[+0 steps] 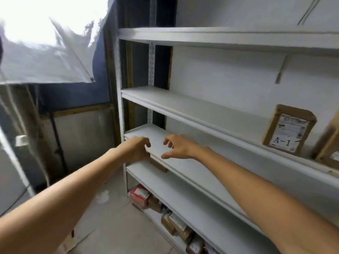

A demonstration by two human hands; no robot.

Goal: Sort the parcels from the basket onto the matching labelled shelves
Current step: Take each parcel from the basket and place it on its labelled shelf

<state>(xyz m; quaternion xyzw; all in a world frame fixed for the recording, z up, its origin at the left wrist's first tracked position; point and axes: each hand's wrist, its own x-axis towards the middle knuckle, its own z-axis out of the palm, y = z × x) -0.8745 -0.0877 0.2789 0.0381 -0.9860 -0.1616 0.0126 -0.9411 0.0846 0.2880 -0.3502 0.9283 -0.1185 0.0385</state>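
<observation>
A white metal shelf unit (183, 105) fills the right of the view. Both my arms reach out to its left end. My left hand (136, 148) and my right hand (178, 146) hover a little apart over the front edge of the third shelf (183, 167), fingers loosely curled, holding nothing. Just below that edge a brown cardboard parcel (158, 166) lies on the shelf underneath, mostly hidden. A brown parcel marked A-1 (289, 130) stands upright on the second shelf at the right, with another brown parcel (328, 149) beside it at the frame edge.
Several parcels (176, 223) and a red and white box (140, 196) sit on the lowest level near the floor. A clear plastic sheet (42, 48) hangs at upper left over a bright window. Crumpled white paper (103, 197) lies on the tiled floor.
</observation>
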